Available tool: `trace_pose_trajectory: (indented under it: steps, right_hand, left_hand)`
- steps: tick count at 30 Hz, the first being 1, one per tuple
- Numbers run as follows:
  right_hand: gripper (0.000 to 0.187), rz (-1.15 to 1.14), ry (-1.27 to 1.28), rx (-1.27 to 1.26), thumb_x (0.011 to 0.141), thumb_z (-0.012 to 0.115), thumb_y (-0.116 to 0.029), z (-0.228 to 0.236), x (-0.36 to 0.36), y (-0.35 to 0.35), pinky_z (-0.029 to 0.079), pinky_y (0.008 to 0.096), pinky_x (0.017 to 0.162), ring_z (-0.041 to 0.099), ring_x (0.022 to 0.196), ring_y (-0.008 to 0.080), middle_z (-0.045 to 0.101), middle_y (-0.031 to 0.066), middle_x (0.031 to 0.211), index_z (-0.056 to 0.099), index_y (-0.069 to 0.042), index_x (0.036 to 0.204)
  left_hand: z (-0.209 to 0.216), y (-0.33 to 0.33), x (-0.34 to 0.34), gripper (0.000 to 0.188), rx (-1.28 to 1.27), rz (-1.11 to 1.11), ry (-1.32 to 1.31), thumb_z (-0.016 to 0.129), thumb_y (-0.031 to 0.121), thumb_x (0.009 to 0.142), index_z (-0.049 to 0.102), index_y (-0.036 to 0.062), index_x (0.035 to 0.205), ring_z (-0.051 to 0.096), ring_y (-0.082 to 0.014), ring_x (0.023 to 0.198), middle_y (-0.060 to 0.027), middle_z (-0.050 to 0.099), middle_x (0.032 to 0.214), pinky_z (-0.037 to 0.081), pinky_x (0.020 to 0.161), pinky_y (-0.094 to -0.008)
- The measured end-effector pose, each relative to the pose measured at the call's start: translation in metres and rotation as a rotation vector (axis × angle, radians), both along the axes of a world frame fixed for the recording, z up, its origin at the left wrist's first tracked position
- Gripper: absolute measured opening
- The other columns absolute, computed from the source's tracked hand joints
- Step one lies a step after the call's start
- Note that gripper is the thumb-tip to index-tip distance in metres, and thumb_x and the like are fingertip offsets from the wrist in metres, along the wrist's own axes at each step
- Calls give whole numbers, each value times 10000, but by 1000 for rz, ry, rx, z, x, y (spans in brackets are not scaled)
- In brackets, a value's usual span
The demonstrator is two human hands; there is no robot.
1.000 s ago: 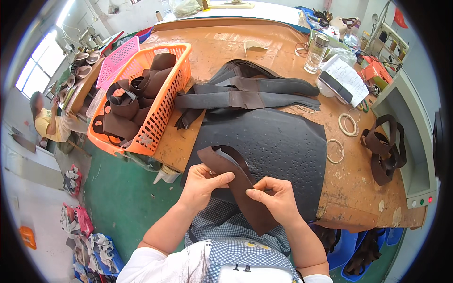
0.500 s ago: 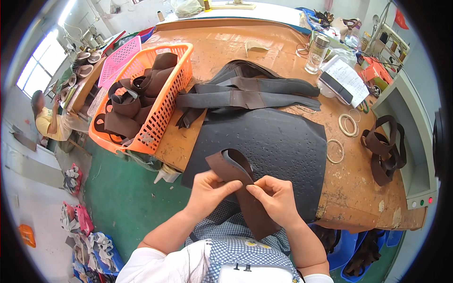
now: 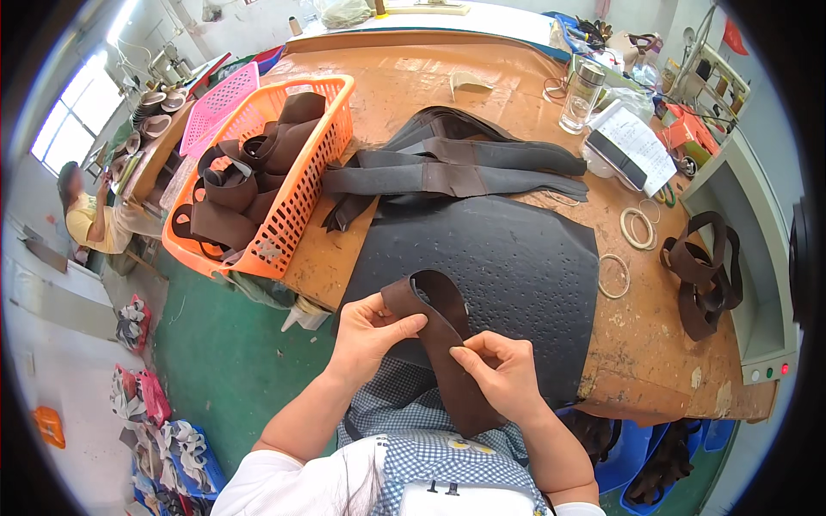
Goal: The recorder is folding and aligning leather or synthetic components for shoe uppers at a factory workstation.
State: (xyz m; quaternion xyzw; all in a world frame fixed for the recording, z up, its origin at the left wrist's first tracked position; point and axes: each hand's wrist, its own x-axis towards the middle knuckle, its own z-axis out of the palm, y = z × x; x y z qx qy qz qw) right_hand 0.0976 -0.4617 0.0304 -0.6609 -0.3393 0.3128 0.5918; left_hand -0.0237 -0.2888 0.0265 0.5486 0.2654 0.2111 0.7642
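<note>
Brown strip [image 3: 452,370] is what we hold, over the near part of the black mat. Largest is the table [image 3: 387,64], its top stretching beyond the mat and along its right side. Next comes the black mat [image 3: 490,249] itself, pitted, its right edge slanting down to the table's front; a broad stretch of it between our strip and its far edge is the room we have ahead. Left of the mat, an orange basket [image 3: 320,163] full of brown strips reaches past the table's side. Across the mat's far edge lies a stack of grey and brown strips [image 3: 508,156]. Well right of the mat stand loops of brown strip [image 3: 688,262].

Our left hand [image 3: 366,335] holds the strip thumb over fingers, near where its far end curls round; our right hand [image 3: 503,365] pinches its right edge, and the lower end hangs toward our apron [image 3: 404,469]. Beyond the mat's far right corner are paper [image 3: 645,142], a glass bottle [image 3: 581,103] and a dark phone [image 3: 615,161]. Pale rings [image 3: 625,234] lie just beside the mat's right edge.
</note>
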Motion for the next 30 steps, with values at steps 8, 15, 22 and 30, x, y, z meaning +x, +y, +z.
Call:
trace_pose_trajectory:
  steps: [8, 15, 22, 30]
  right_hand:
    - [139, -3, 5, -62, 886, 708, -79, 18, 4, 16, 515, 209, 610, 658, 701, 72, 737, 79, 808, 684, 45, 944]
    - [148, 56, 89, -80, 887, 703, -71, 7, 4, 13, 545, 220, 628, 685, 712, 96, 740, 92, 811, 682, 45, 977]
    - [138, 14, 39, -25, 897, 686, -65, 1, -3, 14, 547, 224, 621, 688, 703, 101, 743, 98, 817, 684, 50, 975]
    - [133, -31, -7, -17, 927, 650, -63, -2, -6, 13, 534, 227, 597, 685, 685, 99, 739, 101, 785, 680, 57, 975]
  left_hand:
    - [1, -24, 3, 246, 65, -14, -27, 730, -6, 847, 669, -38, 1083, 678, -123, 889, -76, 714, 1000, 559, 802, -261]
    - [-2, -3, 0, 171, -14, -5, -53, 721, -4, 854, 672, -11, 1018, 681, -134, 855, -73, 708, 953, 583, 792, -292]
    - [-4, 5, 0, 88, -86, 19, 30, 714, 4, 860, 652, 11, 921, 682, -133, 799, -53, 681, 870, 617, 722, -301]
    - [-4, 6, 0, 111, -122, 23, 18, 742, 38, 854, 668, -16, 917, 683, -136, 764, -95, 699, 867, 601, 738, -282]
